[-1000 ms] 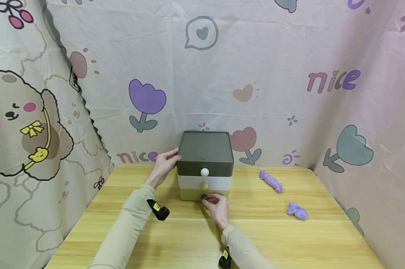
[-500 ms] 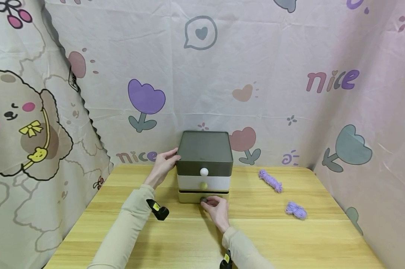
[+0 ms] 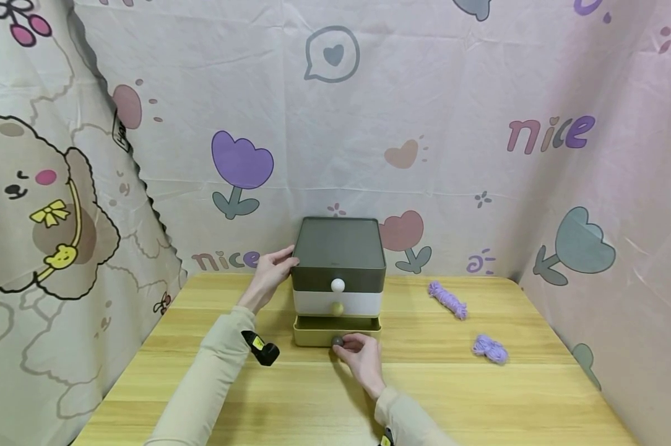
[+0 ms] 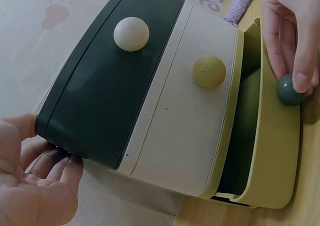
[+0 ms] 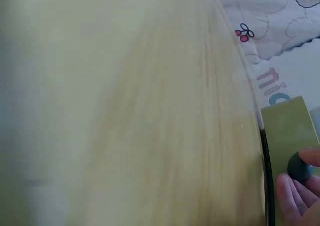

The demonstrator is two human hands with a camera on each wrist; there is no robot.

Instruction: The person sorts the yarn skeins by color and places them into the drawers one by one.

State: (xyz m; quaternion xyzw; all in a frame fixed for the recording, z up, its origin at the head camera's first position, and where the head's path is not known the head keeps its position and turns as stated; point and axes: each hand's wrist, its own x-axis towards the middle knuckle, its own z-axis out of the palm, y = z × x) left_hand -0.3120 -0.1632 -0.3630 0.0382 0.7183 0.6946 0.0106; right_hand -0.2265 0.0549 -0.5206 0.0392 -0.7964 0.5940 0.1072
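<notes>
A small three-tier drawer box (image 3: pixel 340 243) has a dark green top tier, a white middle and a yellow-green bottom drawer (image 3: pixel 313 337), which stands partly pulled out. My right hand (image 3: pixel 363 359) pinches the drawer's round dark green knob (image 4: pixel 288 90) between thumb and fingers. At the box's upper left, my left hand (image 3: pixel 271 272) rests its fingertips against the side and edge of the dark green tier. A white knob (image 4: pixel 131 34) is on the top tier and a yellow-green knob (image 4: pixel 209 71) on the middle one. The visible part of the drawer's inside shows no contents.
Two bundles of purple cord, one long (image 3: pixel 448 300) and one short (image 3: pixel 490 349), lie to the right on the wooden table (image 3: pixel 291 402). A patterned cloth (image 3: pixel 335 124) hangs behind the box and along both sides.
The bottom drawer has gone from closed to partly pulled out. My right hand has moved toward me with its knob, while my left hand has stayed at the box.
</notes>
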